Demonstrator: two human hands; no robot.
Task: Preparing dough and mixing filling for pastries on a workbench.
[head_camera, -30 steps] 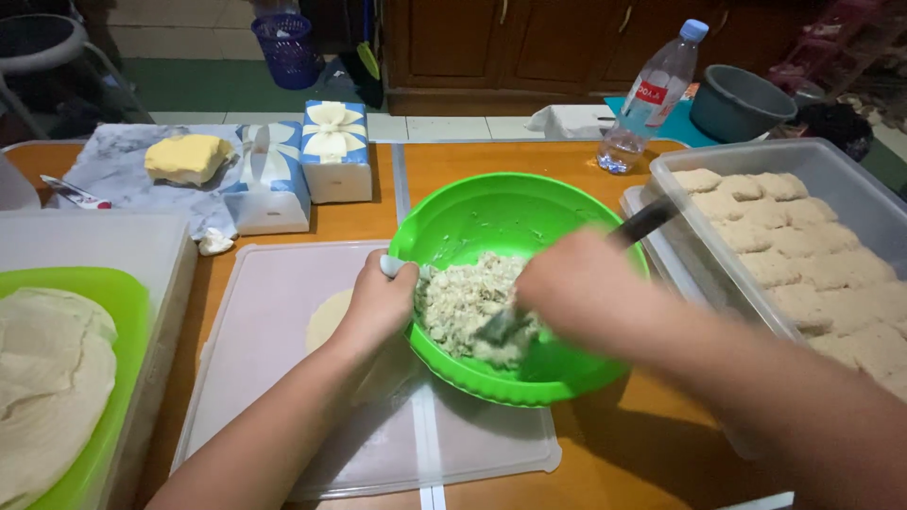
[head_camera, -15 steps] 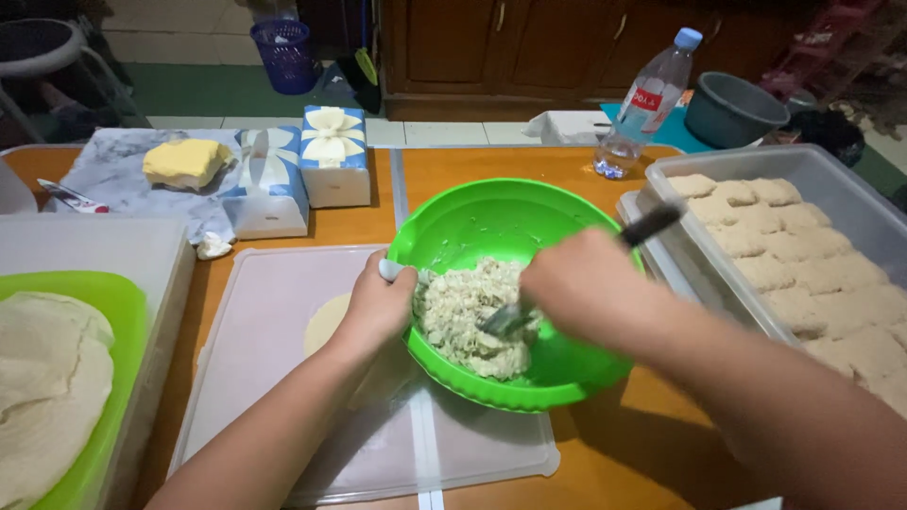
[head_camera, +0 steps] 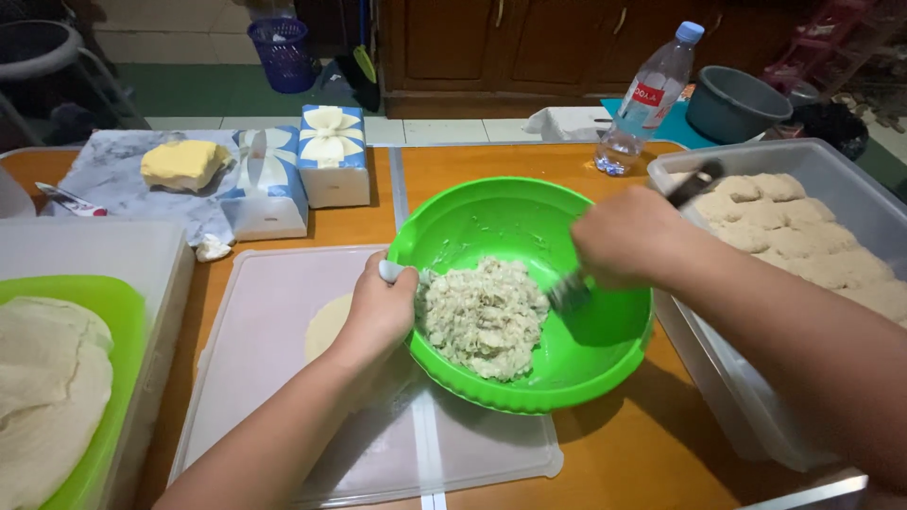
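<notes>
1. Change since the earlier frames: the right hand [head_camera: 625, 236] has lifted from the centre of the green bowl [head_camera: 515, 222] toward its right rim; the fork [head_camera: 571, 295] now stands at the right edge of the filling rather than in it. The left hand has stayed on the bowl's left rim.
2. Far left: a clear bin [head_camera: 142, 260] holding a green tray [head_camera: 104, 302] with flat dough sheets [head_camera: 42, 387]; the bin's wall runs just beside the mat's left edge.
3. Rear left: a block of butter [head_camera: 181, 162] on wrapping, then 2 tissue boxes [head_camera: 333, 153], near the mat's back edge.
4. Plastic mat [head_camera: 274, 378]: a round dough wrapper [head_camera: 326, 326] lies on it, partly hidden by the left wrist; bare mat remains in front.
5. Left hand [head_camera: 378, 312]: fingers curled shut over the bowl's left rim, gripping it.
6. Green bowl: sits on the mat's right part, overhanging onto the orange table [head_camera: 614, 453]; pale minced filling [head_camera: 484, 316] is heaped at its centre-left.
7. Right hand: closed around the dark-handled fork, tines down inside the bowl.
8. Right: a clear bin of filled dough pieces [head_camera: 803, 246], its wall just beside the bowl's rim.
9. Rear right: a water bottle [head_camera: 647, 99] and a grey basin [head_camera: 735, 102].
</notes>
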